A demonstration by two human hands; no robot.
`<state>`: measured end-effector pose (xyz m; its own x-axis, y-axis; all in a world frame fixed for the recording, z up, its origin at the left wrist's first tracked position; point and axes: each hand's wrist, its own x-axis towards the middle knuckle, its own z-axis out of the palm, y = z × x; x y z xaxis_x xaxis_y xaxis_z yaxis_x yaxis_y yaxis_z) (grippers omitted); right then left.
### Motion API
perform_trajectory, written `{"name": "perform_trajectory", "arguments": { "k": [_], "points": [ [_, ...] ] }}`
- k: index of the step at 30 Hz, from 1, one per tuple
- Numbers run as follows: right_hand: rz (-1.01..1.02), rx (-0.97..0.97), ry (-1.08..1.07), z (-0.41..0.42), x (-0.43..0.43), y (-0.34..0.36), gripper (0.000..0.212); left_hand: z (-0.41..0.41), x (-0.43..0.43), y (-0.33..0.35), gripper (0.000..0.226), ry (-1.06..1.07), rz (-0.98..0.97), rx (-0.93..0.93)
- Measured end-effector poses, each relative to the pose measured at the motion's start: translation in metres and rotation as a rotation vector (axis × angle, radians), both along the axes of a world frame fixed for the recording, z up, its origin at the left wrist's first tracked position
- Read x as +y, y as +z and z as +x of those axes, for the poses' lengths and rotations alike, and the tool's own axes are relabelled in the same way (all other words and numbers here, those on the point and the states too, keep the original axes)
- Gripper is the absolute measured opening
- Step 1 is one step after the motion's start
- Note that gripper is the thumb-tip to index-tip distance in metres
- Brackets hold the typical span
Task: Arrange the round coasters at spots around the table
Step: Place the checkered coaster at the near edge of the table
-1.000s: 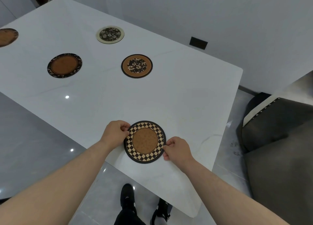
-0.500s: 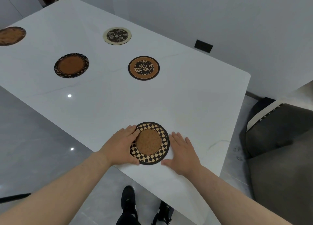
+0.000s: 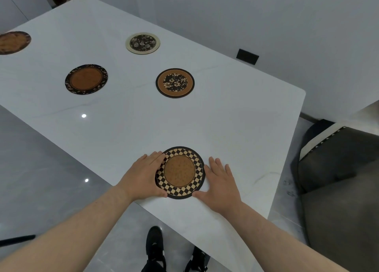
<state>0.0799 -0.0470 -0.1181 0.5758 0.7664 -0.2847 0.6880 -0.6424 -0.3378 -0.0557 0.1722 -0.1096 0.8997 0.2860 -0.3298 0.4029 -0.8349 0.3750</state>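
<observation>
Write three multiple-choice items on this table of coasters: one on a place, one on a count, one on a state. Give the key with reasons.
1. Where does the checkered coaster lie?
A. at the far end of the table
B. near the table's near edge, between the hands
C. on the chair

2. How many coasters show on the table?
A. three
B. five
C. seven

3. How are the hands?
A. flat and open beside the coaster
B. lifting it in the air
C. off the table

Key: 1 B, it lies between the left hand and the right hand. 2 B, four others lie farther off. 3 A, the fingers are spread on the tabletop at its rim.
</observation>
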Motion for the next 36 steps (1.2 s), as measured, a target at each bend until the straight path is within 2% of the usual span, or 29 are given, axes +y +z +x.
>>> {"name": "perform_trajectory", "arguments": {
  "k": [15, 18, 21, 29, 32, 36],
  "points": [
    [0.004, 0.02, -0.03, 0.009, 0.016, -0.003, 0.092, 0.005, 0.014, -0.002, 0.124, 0.034, -0.008, 0.005],
    [0.009, 0.017, -0.039, 0.007, 0.022, 0.001, 0.097, 0.001, 0.012, -0.004, 0.123, 0.053, 0.1, 0.034],
    [-0.069, -0.034, -0.002, 0.01, 0.028, -0.001, 0.1, -0.001, 0.013, -0.007, 0.124, 0.065, 0.187, 0.095],
    [-0.208, 0.019, 0.011, 0.014, 0.034, 0.003, 0.101, 0.004, 0.013, 0.002, 0.126, 0.076, 0.136, 0.206],
    [-0.196, 0.074, -0.007, 0.016, 0.042, 0.018, 0.09, 0.007, 0.014, 0.013, 0.115, 0.084, 0.085, 0.192],
    [-0.04, 0.219, -0.115, 0.017, 0.057, 0.042, 0.072, 0.01, 0.025, 0.04, 0.09, 0.123, -0.036, 0.085]
  ]
}}
